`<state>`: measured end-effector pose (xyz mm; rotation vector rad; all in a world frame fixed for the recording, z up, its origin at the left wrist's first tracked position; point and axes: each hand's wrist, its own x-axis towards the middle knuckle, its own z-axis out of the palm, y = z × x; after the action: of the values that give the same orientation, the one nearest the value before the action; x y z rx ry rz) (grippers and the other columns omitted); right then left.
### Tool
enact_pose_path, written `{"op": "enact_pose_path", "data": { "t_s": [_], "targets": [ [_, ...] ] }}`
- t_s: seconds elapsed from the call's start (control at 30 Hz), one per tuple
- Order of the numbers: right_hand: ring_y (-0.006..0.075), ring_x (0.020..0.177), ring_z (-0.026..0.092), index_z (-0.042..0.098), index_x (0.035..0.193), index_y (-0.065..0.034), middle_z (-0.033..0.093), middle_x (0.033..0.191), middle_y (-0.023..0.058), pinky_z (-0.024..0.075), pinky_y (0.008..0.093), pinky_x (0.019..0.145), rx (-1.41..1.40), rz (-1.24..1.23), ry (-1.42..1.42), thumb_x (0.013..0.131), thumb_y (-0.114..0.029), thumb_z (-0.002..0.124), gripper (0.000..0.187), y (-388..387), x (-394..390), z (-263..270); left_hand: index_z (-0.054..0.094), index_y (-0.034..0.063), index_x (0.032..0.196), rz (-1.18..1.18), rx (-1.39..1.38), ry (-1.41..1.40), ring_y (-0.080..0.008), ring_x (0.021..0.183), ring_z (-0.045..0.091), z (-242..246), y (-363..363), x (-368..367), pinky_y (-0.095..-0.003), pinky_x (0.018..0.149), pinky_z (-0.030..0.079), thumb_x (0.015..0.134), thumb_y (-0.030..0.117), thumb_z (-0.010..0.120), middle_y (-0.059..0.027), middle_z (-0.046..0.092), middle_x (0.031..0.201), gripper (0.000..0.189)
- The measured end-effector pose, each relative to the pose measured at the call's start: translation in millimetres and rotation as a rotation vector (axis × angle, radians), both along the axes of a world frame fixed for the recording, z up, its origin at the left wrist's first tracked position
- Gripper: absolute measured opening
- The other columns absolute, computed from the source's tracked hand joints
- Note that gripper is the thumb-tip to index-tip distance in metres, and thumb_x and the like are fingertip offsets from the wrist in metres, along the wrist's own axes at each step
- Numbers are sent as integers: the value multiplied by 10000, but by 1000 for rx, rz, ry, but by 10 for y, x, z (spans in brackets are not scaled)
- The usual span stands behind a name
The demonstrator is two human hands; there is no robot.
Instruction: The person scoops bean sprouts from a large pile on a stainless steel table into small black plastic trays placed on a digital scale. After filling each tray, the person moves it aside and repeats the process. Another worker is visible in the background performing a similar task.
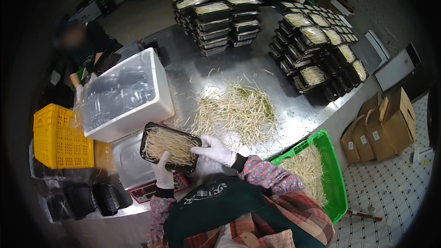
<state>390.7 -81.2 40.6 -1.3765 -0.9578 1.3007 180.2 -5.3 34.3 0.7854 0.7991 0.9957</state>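
Note:
A black plastic tray (pixel 187 168) filled with bean sprouts (pixel 168 146) is held between my two gloved hands. My left hand (pixel 163 172) grips its near edge, thumb lying over the rim onto the sprouts. On the tray's right end, my right hand (pixel 215 150) has its thumb and fingers closed around the rim. Beneath and to the left is a digital scale with a steel platform (pixel 129 165) and a red-framed panel (pixel 143 193), which the tray and my left hand partly cover. A loose heap of bean sprouts (pixel 237 113) lies on the steel table (pixel 293 117) beyond my right hand.
A white foam box (pixel 163 100) of clear plastic lids and a yellow crate (pixel 63 137) stand left. Black trays (pixel 106 199) lie near left. Packed trays (pixel 213 17) (pixel 313 38) are stacked beyond. A green crate (pixel 339 186) of sprouts is at right. Two people work across the table.

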Motion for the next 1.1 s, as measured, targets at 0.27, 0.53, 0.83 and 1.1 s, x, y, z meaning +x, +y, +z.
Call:
{"op": "enact_pose_path", "data": {
  "t_s": [0.27,0.53,0.83,1.1],
  "targets": [
    [40,674,509,537,913,-88,546,780,-53,418,203,596,259,-562,171,876,-61,707,176,-631,1547,-163,77,61,1561,-480,168,77,-268,1352,389,163,-90,1226,-349,1037,429,808,1,713,-199,298,1524,988],
    [146,636,554,462,1002,-58,530,848,52,543,320,417,444,-1670,87,891,-162,694,277,-984,4176,-348,379,-6,1455,-323,93,362,-210,1101,620,290,249,643,-321,881,537,998,196,568,-148,587,1302,534],
    [188,590,557,528,989,-12,553,793,94,582,403,490,177,-1693,227,895,-359,706,401,-1002,4873,-582,385,-18,1459,352,324,770,-235,1288,488,-202,761,-1244,-353,1066,404,989,204,592,-161,461,1461,559],
    [124,716,576,547,1094,-77,615,909,47,509,284,577,210,-1459,-1,944,-347,653,327,-1434,3588,-877,493,-83,1334,600,115,2129,-337,1273,492,-411,840,-3202,-414,1064,390,943,450,601,-277,492,1391,670]
  ]
}}
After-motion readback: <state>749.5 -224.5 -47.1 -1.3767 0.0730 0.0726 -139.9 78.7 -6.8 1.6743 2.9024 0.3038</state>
